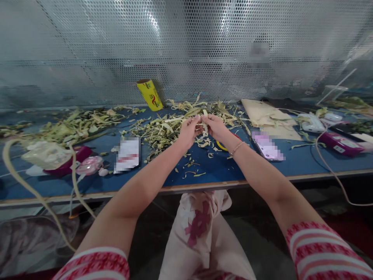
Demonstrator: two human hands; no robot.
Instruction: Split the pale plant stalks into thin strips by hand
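Note:
My left hand point(189, 131) and my right hand point(216, 126) meet over the blue table, fingers pinched together. Between them is a thin pale plant strip point(205, 113), one end sticking up by my right fingers and a curled part hanging below. My fingertips hide much of it. Around and behind both hands spreads a heap of dry, greenish-yellow plant pieces point(160, 134), some long and ribbon-like. Small scraps point(190, 173) lie scattered on the table in front. Close to my right wrist lies a yellow and red ring-shaped item point(222, 146), partly covered by the arm.
A yellow cardboard tube point(150, 95) leans by the perforated metal wall point(189, 50). Left are a blurred white packet point(127, 154), another plant heap point(84, 122) and a pale hose point(37, 198). Right are a phone point(267, 147), brown paper point(265, 112) and a purple box point(339, 144) with a cable.

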